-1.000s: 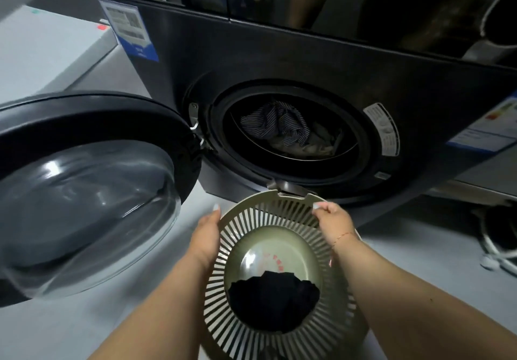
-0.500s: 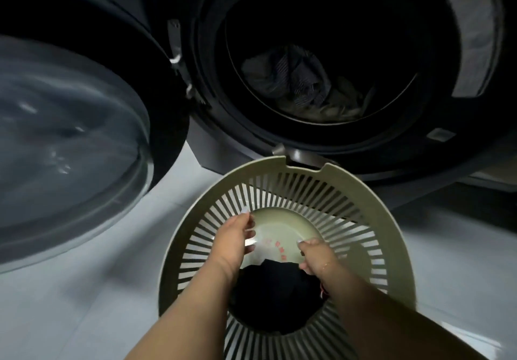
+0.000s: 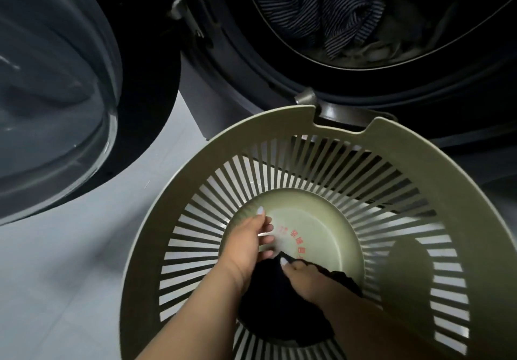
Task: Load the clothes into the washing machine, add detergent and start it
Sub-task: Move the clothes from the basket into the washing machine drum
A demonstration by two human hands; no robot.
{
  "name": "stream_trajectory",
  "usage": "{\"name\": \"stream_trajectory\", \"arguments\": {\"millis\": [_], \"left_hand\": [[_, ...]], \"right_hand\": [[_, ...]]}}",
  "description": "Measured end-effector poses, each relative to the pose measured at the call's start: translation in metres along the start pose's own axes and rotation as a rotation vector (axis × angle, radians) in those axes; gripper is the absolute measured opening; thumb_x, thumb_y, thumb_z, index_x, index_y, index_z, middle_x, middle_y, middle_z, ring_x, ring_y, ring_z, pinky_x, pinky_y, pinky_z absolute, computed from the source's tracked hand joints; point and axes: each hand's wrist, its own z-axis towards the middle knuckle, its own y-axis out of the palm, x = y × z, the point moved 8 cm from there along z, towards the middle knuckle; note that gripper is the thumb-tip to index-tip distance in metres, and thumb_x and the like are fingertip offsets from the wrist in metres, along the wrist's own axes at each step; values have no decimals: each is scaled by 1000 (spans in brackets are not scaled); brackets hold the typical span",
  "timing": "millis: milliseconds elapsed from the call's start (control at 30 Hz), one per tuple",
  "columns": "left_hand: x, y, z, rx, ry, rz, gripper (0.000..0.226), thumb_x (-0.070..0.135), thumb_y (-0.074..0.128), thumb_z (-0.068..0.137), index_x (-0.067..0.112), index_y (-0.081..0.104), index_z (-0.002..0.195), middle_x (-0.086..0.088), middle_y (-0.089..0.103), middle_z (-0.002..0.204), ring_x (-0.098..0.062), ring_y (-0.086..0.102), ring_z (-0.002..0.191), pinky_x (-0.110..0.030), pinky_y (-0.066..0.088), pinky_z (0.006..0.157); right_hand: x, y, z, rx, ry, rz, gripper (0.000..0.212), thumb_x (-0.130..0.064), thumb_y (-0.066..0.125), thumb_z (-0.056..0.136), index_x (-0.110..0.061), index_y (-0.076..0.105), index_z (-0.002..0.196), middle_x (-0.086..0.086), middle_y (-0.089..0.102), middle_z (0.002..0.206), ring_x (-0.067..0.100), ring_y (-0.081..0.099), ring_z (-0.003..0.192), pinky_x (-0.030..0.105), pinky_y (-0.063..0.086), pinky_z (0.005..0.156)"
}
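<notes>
Head view, largest first: the washing machine (image 3: 363, 85) fills the top of the frame much closer than a second ago, when its whole dark front and labels showed; the person has leaned in and down, so only the drum mouth remains in sight; its door (image 3: 70, 85) hangs swung wide at the left, glass bowl facing out, as before; inside the drum a striped navy garment (image 3: 316, 10) lies on paler cloth, unmoved, so part of the load is already in. Below, the olive slatted laundry basket (image 3: 419, 164) stands on the pale floor (image 3: 56, 275), its far rim just beside the machine's lower lip; a second ago both hands held that rim, and now both have gone down inside it; I judge the step in hand to be lifting out the last piece, with detergent and start yet to come. The dark garment (image 3: 279, 309) sits crumpled at the near side of the basket's bottom, black, soft, with a frilled edge, leaving the far bottom and its red printed characters bare. The left hand (image 3: 246, 245) hovers over that bare bottom, fingers loosely curled and holding nothing; the right hand (image 3: 305, 278) has its fingers bent into the garment's top edge, pinching the cloth.
</notes>
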Motion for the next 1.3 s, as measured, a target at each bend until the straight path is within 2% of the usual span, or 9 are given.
{"name": "stream_trajectory", "arguments": {"millis": [167, 333, 467, 567, 667, 867, 1000, 1200, 1300], "left_hand": [[0, 6, -9, -2, -12, 24, 41, 38, 45, 99, 4, 61, 117, -6, 60, 106, -18, 56, 90, -28, 45, 70], [0, 13, -8, -7, -18, 25, 35, 35, 42, 101, 7, 60, 112, -6, 57, 103, -17, 54, 84, -26, 45, 64], [2, 17, -11, 2, -16, 48, 31, 32, 39, 102, 8, 59, 107, -5, 55, 100, -14, 52, 77, -28, 44, 63], [8, 18, -23, 10, 18, 198, 22, 24, 44, 100, 13, 62, 106, -4, 61, 111, -15, 54, 95, -35, 45, 93], [18, 24, -42, -53, 25, 267, 13, 21, 56, 95, 13, 61, 104, -8, 64, 102, -17, 57, 89, -32, 45, 84], [60, 49, -72, -228, 218, 420, 101, 46, 90, 36, 32, 54, 130, 3, 61, 125, -14, 58, 117, -34, 44, 107], [92, 64, -91, -253, 240, 133, 66, 17, 90, 60, 12, 62, 119, -15, 71, 113, -24, 68, 101, -38, 54, 91], [129, 80, -114, -344, 264, -247, 23, 3, 61, 88, 7, 66, 110, -14, 74, 104, -23, 72, 91, -32, 58, 71], [145, 92, -119, -344, 298, -240, 20, 7, 65, 83, 6, 68, 104, -15, 74, 98, -24, 71, 85, -34, 59, 73]], "right_hand": [[-5, -31, -1, 176, -60, 8, 49, -39, 27, 100, -23, 24, 146, 10, 30, 151, 34, 37, 130, 40, 30, 109], [17, -18, 6, 20, 146, 174, 86, -77, 20, 83, -21, 18, 148, 21, 51, 129, 24, 55, 64, 24, 47, 55], [24, -13, -1, 1, 155, 219, 102, -93, 19, 64, -22, 51, 130, 16, 64, 76, 28, 67, 60, 29, 55, 66], [10, -40, -20, 40, 45, 450, 90, -92, 25, 64, -15, 61, 94, 19, 69, 78, 32, 68, 58, 44, 59, 75], [-23, -76, -56, 20, -131, 661, 78, -78, 26, 81, -7, 57, 89, 17, 61, 77, 26, 59, 46, 47, 58, 71], [-81, -155, -152, -76, -423, 887, 78, -74, 17, 85, -5, 54, 82, 13, 57, 65, 21, 50, 38, 31, 51, 54], [-104, -189, -204, -127, -626, 1062, 79, -70, 18, 87, -1, 57, 87, 16, 63, 78, 26, 62, 52, 34, 55, 58], [-71, -224, -214, 364, -539, 920, 59, -58, 19, 95, -20, 64, 101, -3, 58, 89, 8, 48, 61, 15, 38, 42], [-67, -184, -198, 55, -429, 1040, 82, -75, 19, 85, -18, 51, 134, 0, 67, 96, 10, 62, 84, 28, 49, 78]]}}
